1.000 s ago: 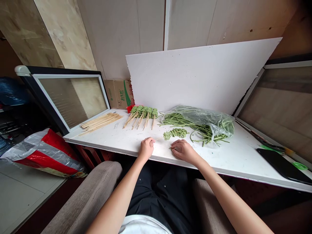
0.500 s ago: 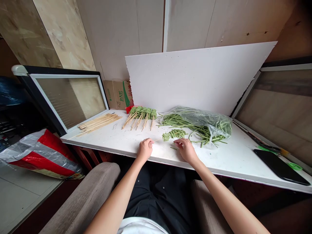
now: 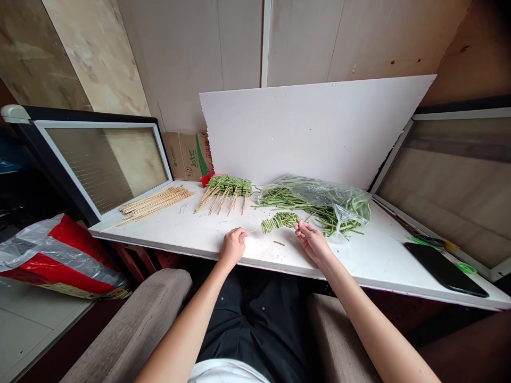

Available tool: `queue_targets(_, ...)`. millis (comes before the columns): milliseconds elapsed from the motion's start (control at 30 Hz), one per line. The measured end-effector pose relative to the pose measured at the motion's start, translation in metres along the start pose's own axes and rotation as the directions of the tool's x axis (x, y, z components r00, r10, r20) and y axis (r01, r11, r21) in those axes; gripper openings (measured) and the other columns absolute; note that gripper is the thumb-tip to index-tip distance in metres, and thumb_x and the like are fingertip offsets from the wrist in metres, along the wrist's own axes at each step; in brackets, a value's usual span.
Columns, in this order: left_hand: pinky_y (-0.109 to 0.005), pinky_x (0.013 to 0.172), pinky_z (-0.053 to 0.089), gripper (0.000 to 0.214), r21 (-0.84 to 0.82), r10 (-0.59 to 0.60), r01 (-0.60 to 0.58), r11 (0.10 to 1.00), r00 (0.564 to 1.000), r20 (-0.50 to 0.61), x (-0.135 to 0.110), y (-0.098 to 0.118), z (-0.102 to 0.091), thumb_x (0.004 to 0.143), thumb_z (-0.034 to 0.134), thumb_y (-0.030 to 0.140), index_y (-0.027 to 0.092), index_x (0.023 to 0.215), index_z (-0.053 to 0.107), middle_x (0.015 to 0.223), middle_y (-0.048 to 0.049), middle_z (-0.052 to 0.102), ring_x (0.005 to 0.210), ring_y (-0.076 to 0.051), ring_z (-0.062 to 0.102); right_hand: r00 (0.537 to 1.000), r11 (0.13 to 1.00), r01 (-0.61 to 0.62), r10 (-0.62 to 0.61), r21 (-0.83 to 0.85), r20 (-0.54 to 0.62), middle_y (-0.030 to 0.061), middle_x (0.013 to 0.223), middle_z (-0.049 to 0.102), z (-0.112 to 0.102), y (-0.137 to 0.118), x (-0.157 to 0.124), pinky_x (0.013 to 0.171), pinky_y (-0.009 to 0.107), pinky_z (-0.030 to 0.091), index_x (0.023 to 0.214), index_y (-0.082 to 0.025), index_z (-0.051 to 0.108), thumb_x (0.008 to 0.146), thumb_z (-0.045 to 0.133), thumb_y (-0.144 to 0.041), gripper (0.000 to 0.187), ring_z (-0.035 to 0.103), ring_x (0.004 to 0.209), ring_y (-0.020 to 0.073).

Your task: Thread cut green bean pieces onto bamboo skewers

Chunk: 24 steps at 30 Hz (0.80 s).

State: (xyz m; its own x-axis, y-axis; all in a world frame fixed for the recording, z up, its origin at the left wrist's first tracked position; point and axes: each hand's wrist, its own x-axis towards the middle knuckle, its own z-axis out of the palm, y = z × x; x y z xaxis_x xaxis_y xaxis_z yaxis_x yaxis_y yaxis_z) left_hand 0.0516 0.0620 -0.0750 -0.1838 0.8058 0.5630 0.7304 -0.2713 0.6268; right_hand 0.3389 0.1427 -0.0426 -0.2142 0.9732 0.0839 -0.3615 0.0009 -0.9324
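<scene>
My left hand (image 3: 232, 247) is closed around the blunt end of a bamboo skewer (image 3: 253, 231). Green long bean (image 3: 279, 221) is threaded along that skewer in tight folds, just above the tabletop. At the right end of the folds, my right hand (image 3: 312, 240) pinches the bean near the skewer's tip, which I cannot make out. A short loose bean piece (image 3: 279, 243) lies on the table between my hands. Beyond them, a clear plastic bag (image 3: 319, 186) partly covers a heap of long green beans (image 3: 285, 197).
Finished bean skewers (image 3: 229, 186) are stacked at the back, sticks toward me. To their left lie bare bamboo skewers (image 3: 155, 204). A cardboard box (image 3: 186, 156) and a white board (image 3: 315, 127) stand behind. A black phone (image 3: 445, 268) and green tape roll (image 3: 466, 267) sit at right.
My right hand has shifted from beneath the folded beans to their right end. The loose bean piece is more exposed now. My left hand keeps its hold, and the view has turned slightly.
</scene>
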Motion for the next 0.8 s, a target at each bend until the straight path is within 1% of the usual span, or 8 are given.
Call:
queue_targets(100,-0.027,0.073,0.049,0.029,0.001,0.001,-0.001,1.0,1.0,0.003,0.0001,0.0007,-0.0004,0.085,0.05,-0.001,0.019,0.087,0.072,0.084,-0.0049,0.075,0.078,-0.018,0.068,0.999,0.999,0.027,-0.026,-0.026,0.036,0.0059,0.092,0.073,-0.0003,0.0003,0.0005,0.052,0.027,0.053,0.09,-0.024,0.072,0.07,0.09,-0.054,0.041,0.062,0.068,0.016)
queue_targets(233,-0.026,0.073,0.049,0.028,0.006,0.004,-0.004,1.0,1.0,0.003,-0.0004,0.0013,-0.0008,0.087,0.051,0.001,0.019,0.087,0.072,0.084,-0.0047,0.074,0.078,-0.018,0.068,0.998,1.0,0.011,-0.009,-0.027,0.064,0.0085,0.099,0.076,-0.0014,0.0042,0.0024,0.065,0.03,0.062,0.088,-0.024,0.074,0.073,0.089,-0.053,0.036,0.071,0.083,0.0208)
queue_targets(367,-0.026,0.073,0.049,0.027,0.014,0.011,-0.011,1.0,1.0,0.007,-0.0006,0.0014,-0.0007,0.088,0.051,0.001,0.019,0.087,0.071,0.085,-0.0047,0.075,0.078,-0.018,0.068,0.998,0.999,-0.042,0.041,0.022,0.049,0.0102,0.109,0.078,-0.0011,0.0077,0.0035,0.079,0.036,0.067,0.087,-0.025,0.074,0.072,0.092,-0.045,0.031,0.075,0.1,0.0272)
queue_targets(467,-0.026,0.074,0.049,0.027,0.019,0.015,-0.015,1.0,1.0,0.015,-0.0006,0.0019,-0.0006,0.088,0.051,0.001,0.019,0.087,0.071,0.086,-0.0047,0.075,0.079,-0.018,0.068,0.994,0.993,-0.098,0.095,0.067,0.057,0.0094,0.114,0.078,0.0002,0.0073,0.0021,0.081,0.031,0.066,0.093,-0.024,0.075,0.076,0.091,-0.041,0.028,0.074,0.107,0.0257)
queue_targets(533,-0.026,0.075,0.05,0.028,0.023,0.017,-0.017,1.0,1.0,0.021,-0.0005,0.0023,-0.0005,0.088,0.05,0.0,0.019,0.087,0.071,0.087,-0.0047,0.075,0.08,-0.018,0.068,0.992,0.991,-0.111,0.106,0.07,0.066,0.0079,0.114,0.078,0.0012,0.0066,0.0009,0.078,0.026,0.064,0.096,-0.024,0.076,0.079,0.089,-0.04,0.027,0.074,0.104,0.022)
queue_targets(600,-0.027,0.075,0.05,0.028,0.027,0.018,-0.019,0.999,0.999,0.028,-0.0004,0.0023,-0.0003,0.087,0.051,0.0,0.019,0.088,0.071,0.087,-0.0049,0.076,0.08,-0.018,0.068,0.991,0.992,-0.111,0.106,0.063,0.081,0.0057,0.109,0.078,0.0021,0.0065,-0.0001,0.073,0.022,0.062,0.096,-0.024,0.077,0.08,0.089,-0.039,0.026,0.073,0.096,0.0179)
queue_targets(700,-0.028,0.075,0.05,0.028,0.033,0.015,-0.017,0.999,0.999,0.036,-0.0001,0.0016,0.0,0.087,0.051,0.0,0.019,0.087,0.071,0.087,-0.005,0.076,0.079,-0.019,0.068,0.989,0.992,-0.11,0.104,0.06,0.104,0.0028,0.096,0.075,0.0035,0.0069,-0.0011,0.068,0.02,0.058,0.094,-0.024,0.079,0.077,0.091,-0.04,0.027,0.067,0.082,0.0141)
queue_targets(800,-0.028,0.074,0.049,0.029,0.035,0.013,-0.015,0.999,0.999,0.042,0.0001,0.0007,0.0005,0.085,0.051,-0.002,0.019,0.087,0.071,0.088,-0.0051,0.076,0.079,-0.019,0.068,0.991,0.994,-0.098,0.094,0.049,0.093,0.002,0.088,0.071,0.0053,0.0067,-0.002,0.065,0.02,0.056,0.093,-0.025,0.08,0.074,0.093,-0.042,0.029,0.062,0.076,0.0132)
